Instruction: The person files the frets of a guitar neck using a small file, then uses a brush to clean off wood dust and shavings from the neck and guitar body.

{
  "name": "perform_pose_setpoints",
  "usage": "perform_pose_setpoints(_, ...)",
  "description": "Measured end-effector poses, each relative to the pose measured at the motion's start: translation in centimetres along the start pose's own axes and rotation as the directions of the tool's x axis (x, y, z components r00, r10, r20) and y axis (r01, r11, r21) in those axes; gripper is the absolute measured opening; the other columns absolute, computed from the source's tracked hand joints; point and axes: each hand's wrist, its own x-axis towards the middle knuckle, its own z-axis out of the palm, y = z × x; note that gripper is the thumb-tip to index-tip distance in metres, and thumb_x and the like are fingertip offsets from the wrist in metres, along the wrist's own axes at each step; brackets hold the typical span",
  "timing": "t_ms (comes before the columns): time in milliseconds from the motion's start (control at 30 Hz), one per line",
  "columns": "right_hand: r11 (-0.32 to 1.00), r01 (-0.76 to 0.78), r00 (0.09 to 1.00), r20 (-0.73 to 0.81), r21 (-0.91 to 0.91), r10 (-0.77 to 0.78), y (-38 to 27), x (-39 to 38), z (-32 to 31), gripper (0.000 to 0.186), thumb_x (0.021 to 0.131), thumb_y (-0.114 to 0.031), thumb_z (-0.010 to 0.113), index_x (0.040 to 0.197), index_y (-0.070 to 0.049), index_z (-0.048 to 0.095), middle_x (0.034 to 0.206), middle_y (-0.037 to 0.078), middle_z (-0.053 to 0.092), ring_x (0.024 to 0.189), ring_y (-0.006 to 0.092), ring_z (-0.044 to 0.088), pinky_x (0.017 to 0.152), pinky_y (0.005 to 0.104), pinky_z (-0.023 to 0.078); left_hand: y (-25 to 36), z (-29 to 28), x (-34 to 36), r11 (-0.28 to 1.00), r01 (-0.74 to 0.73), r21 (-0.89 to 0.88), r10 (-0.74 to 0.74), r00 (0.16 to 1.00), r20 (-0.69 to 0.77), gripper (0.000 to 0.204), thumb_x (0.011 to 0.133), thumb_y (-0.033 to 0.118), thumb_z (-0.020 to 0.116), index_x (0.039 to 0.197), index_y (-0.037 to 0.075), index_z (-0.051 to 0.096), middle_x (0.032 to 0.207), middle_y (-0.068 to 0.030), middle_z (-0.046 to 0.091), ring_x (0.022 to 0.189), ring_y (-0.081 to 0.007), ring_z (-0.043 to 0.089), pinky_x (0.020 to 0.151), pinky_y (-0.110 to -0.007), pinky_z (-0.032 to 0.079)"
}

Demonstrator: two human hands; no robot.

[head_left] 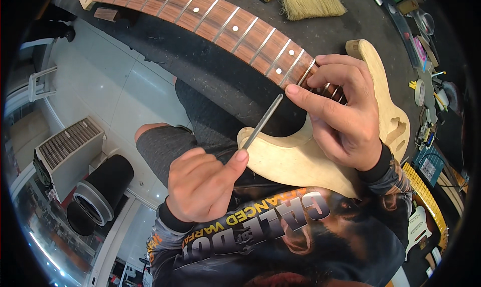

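A guitar neck with a reddish-brown fretboard and white dot inlays [220,26] crosses the upper middle diagonally, joining an unfinished pale wooden guitar body [285,164] over my lap. My left hand [203,184] is closed on a slim metal rod, perhaps a file [263,119], which angles up and right, its far tip beside the fretboard's lower edge. My right hand [343,109] grips the neck near the body end, its fingertips on the frets and edge; part of the fretboard is hidden beneath it.
A dark bench [315,31] holds a straw brush [310,1] and assorted small tools along the right edge. Another guitar [421,217] stands at lower right. At left on the tiled floor are a slatted box [67,141] and a black cylindrical bin [110,179].
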Motion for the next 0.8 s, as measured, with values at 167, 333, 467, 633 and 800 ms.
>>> perform_pose_setpoints(167, 1.0, 0.008, 1.0, -0.017, 0.01, -0.007, 0.1, 0.0, 0.4, 0.061, 0.069, 0.006, 0.074, 0.125, -0.01, 0.089, 0.116, 0.013, 0.067, 0.12, 0.041, 0.065, 0.106, 0.052, 0.055, -0.4, 0.9, 1.2, 0.999, 0.024, -0.025, -0.025, 0.999, -0.038, 0.046, 0.081, -0.018, 0.079, 0.126, -0.012, 0.079, 0.065, -0.0062, 0.055, 0.049, -0.0223, 0.048, 0.053, -0.037, 0.034)
perform_pose_setpoints(333, 1.0, 0.0, 1.0, 0.001, -0.007, 0.0, 0.0, -0.1, 0.0, 0.06, 0.07, 0.006, 0.074, 0.125, -0.011, 0.089, 0.117, 0.013, 0.066, 0.12, 0.041, 0.065, 0.106, 0.0511, 0.055, -0.8, 1.4, 2.4, 1.0, -0.006, -0.03, 0.004, 0.998, -0.055, 0.046, 0.083, -0.019, 0.077, 0.129, -0.012, 0.078, 0.068, -0.0066, 0.059, 0.05, -0.0231, 0.053, 0.053, -0.037, 0.036)
perform_pose_setpoints(467, 1.0, -0.005, 1.0, -0.013, 0.01, 0.005, -0.2, 0.0, 0.5, 0.06, 0.071, 0.007, 0.073, 0.126, -0.011, 0.089, 0.117, 0.013, 0.066, 0.121, 0.0411, 0.065, 0.105, 0.05, 0.056, -0.3, 0.8, 2.3, 0.999, 0.051, -0.016, -0.052, 0.999, -0.011, 0.046, 0.084, -0.018, 0.076, 0.129, -0.012, 0.078, 0.068, -0.0066, 0.061, 0.051, -0.0232, 0.054, 0.053, -0.038, 0.037)
perform_pose_setpoints(633, 0.999, 0.014, 1.0, 0.007, -0.03, -0.014, 0.1, 0.1, 0.1, 0.06, 0.072, 0.008, 0.074, 0.127, -0.012, 0.089, 0.117, 0.013, 0.066, 0.122, 0.041, 0.065, 0.105, 0.0504, 0.056, -0.5, 1.1, 2.8, 0.999, 0.043, -0.022, -0.044, 0.998, -0.049, 0.045, 0.083, -0.017, 0.077, 0.128, -0.011, 0.079, 0.066, -0.0058, 0.058, 0.049, -0.0228, 0.052, 0.053, -0.038, 0.036)
perform_pose_setpoints(800, 1.0, 0.011, 1.0, 0.007, -0.02, -0.011, 0.0, 0.1, 0.0, 0.061, 0.072, 0.008, 0.074, 0.128, -0.012, 0.088, 0.117, 0.012, 0.066, 0.121, 0.0406, 0.065, 0.107, 0.0514, 0.056, 0.4, -0.6, 0.0, 1.0, 0.019, 0.0, -0.019, 1.0, -0.007, 0.057, 0.076, -0.006, 0.077, 0.133, -0.01, 0.08, 0.067, -0.0038, 0.056, 0.053, -0.0203, 0.053, 0.054, -0.037, 0.039)
